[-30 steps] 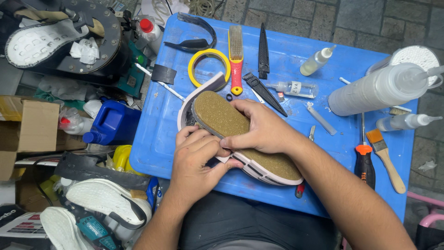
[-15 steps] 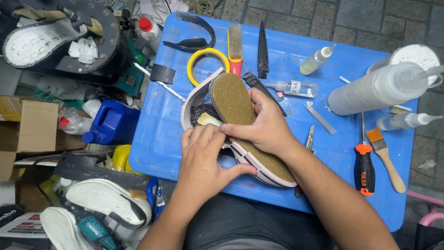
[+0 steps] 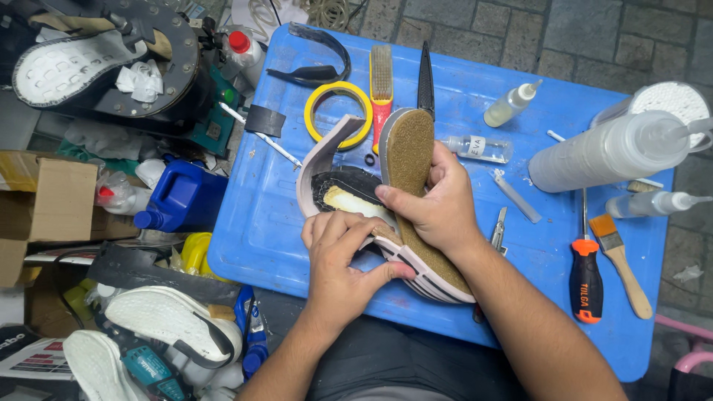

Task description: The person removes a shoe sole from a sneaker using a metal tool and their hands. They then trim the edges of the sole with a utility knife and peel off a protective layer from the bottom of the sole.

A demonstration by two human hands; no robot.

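— What is gripped at the centre of the frame?

— A tan cork-textured sole (image 3: 410,160) is grasped by the right hand (image 3: 438,208), thumb laid across its inner face and fingers wrapped behind its edge. The shoe upper (image 3: 349,197) beneath it is clamped by the left hand (image 3: 338,256), fingers pressed on the opening and thumb hooked under the striped side.

— What has changed in the last second?

— The toe end of the sole has been lifted clear. A second ago it lay flat on the upper; now it is stood up towards the upper middle of the frame, and the dark inner bed with its pale patch is exposed. The heel end, at lower centre, seems still joined, so the separation is judged partly done.

— How are the hands posed?

— The right forearm is brought in from the lower right, wrist bent upward. The left forearm is brought up from the bottom edge, knuckles facing the camera.

— And around the shoe?

— The work is rested on a blue tray table (image 3: 267,223). Just above the sole are seen a roll of yellow tape (image 3: 338,113), a red-handled brush (image 3: 381,85) and a black blade (image 3: 425,82). Towards the right are laid a small clear bottle (image 3: 479,148), a large white squeeze bottle (image 3: 609,152), an orange-handled screwdriver (image 3: 587,278) and a paintbrush (image 3: 620,260). A blue jerrycan (image 3: 182,197) is stood at left, off the table.
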